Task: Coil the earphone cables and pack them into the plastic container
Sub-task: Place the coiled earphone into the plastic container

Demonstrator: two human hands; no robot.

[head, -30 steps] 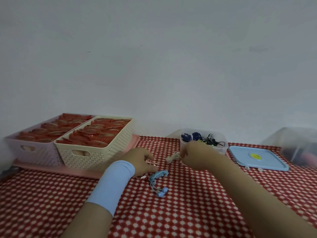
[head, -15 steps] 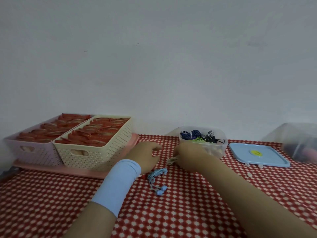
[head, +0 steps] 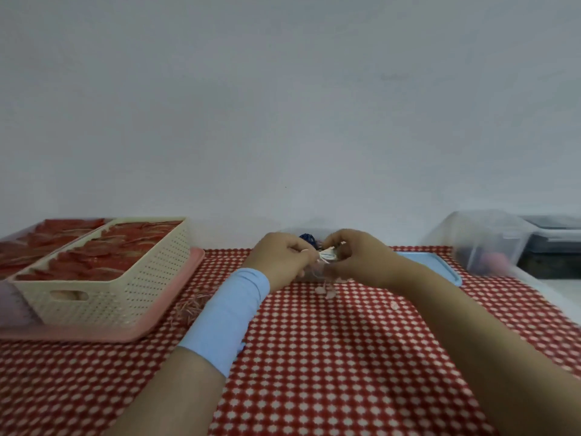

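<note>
At the far left a lilac basket (head: 12, 305) and a cream basket (head: 103, 297) stand side by side on a pink tray (head: 157, 322), both filled with flat red pieces. Just right of the tray's near corner, a pink coiled earphone (head: 188, 305) lies on the surface (head: 314, 357), which is covered by a red-and-white checked cloth.

The left hand (head: 279, 259), with a light-blue wristband (head: 226, 319) on its forearm, and the right hand (head: 355, 259) meet above the middle of the surface. Both pinch a small bundle of cream earphone cable (head: 327, 255) held between their fingertips, raised off the cloth. Pale earbuds (head: 327, 291) hang below the bundle, close to the cloth.

Directly behind and below the hands sits the plastic container (head: 309, 273), mostly hidden; a dark blue coil (head: 305, 238) shows inside it above the left hand's knuckles. To the right a light-blue lid (head: 440, 265) lies flat, partly covered by the right forearm. Farther right stand a clear bin (head: 484, 243) and a dark box (head: 553, 247).
</note>
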